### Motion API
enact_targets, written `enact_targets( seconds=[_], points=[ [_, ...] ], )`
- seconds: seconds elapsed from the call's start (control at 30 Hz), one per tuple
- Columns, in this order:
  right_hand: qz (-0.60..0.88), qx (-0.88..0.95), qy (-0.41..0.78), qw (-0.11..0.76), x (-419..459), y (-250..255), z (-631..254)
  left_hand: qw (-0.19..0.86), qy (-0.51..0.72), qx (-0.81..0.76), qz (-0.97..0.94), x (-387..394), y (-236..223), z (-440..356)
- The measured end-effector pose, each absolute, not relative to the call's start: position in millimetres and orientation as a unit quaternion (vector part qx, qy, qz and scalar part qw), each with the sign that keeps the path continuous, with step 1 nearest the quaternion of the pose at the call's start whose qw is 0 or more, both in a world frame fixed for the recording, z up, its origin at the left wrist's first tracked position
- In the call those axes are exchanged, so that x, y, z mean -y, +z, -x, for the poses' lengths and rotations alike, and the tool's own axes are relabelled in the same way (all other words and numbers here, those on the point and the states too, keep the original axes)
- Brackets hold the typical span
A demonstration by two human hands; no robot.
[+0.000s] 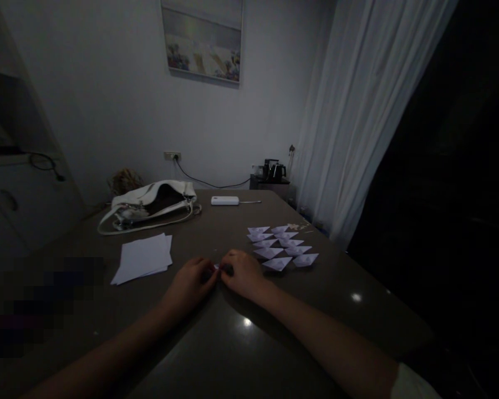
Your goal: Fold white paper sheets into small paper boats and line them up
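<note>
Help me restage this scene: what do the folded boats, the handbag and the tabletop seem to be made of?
Folded boats: plain matte white paper, by their thin pointed ends and sharp creases.
White handbag: perhaps smooth leather or imitation leather, as it slouches softly; which one stays open.
Tabletop: hard and polished, showing bright highlights; possibly stone or lacquered board.

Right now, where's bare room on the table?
Bare: the glossy brown tabletop between the forearms, and near-right of the white folded-paper boats. Crowded: boat rows by the right hand; left, white paper sheets and white strapped handbag.
</note>
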State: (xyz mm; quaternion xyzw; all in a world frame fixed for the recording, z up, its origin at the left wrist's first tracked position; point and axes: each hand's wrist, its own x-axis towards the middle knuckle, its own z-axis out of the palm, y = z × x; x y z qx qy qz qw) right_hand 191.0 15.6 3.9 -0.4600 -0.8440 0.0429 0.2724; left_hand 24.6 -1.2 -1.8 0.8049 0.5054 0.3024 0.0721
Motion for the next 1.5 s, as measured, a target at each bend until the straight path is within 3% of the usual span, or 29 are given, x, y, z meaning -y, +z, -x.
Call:
enact_targets(
  seconds=[0.2,0.47,0.87,1.13,1.37,1.5],
  points=[
    [0.461,0.846,0.048,0.265,-15,6,-192,0.024,0.266,-0.51,-0.818,3,-2,-23],
    [0.443,0.857,0.051,0.259,-18,4,-191,0.058,0.279,-0.504,-0.816,-1,-2,-20],
    [0.355,0.852,0.224,0.313,-47,-5,-209,0.186,0.266,-0.524,-0.788,-10,6,-4],
    [0.367,0.791,0.307,0.381,-45,-7,-204,0.259,0.346,-0.506,-0.747,-14,6,-3],
    [0.336,0.701,0.451,0.439,-51,-19,-199,0.413,0.418,-0.46,-0.666,-19,0,-4],
    [0.342,0.685,0.459,0.452,-51,-22,-197,0.437,0.428,-0.456,-0.646,-17,3,-6]
  ],
)
